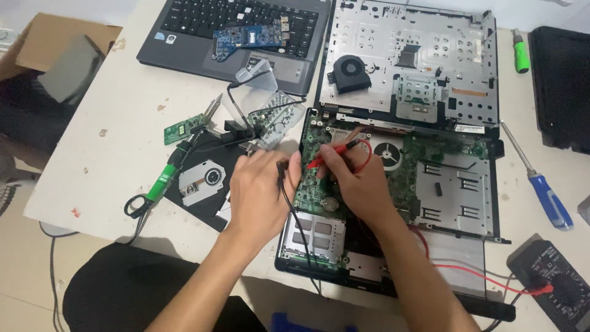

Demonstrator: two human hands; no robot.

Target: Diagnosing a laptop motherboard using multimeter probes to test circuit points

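Two probes are in my hands over the opened laptop [455, 203]. My right hand [359, 184] pinches the red probe [332, 157] between thumb and fingers, its tip resting on the green circuit board [316, 190] near the board's upper left corner. My left hand [261, 193] is curled around the black probe [281, 172], held upright at the board's left edge, with its black lead running down across the laptop's front. The red lead runs right to the multimeter [556, 289] at the table's corner. A blue-handled screwdriver [544, 190] lies right of the laptop, and a green soldering iron [169, 169] lies to the left beside the disc drive [203, 181].
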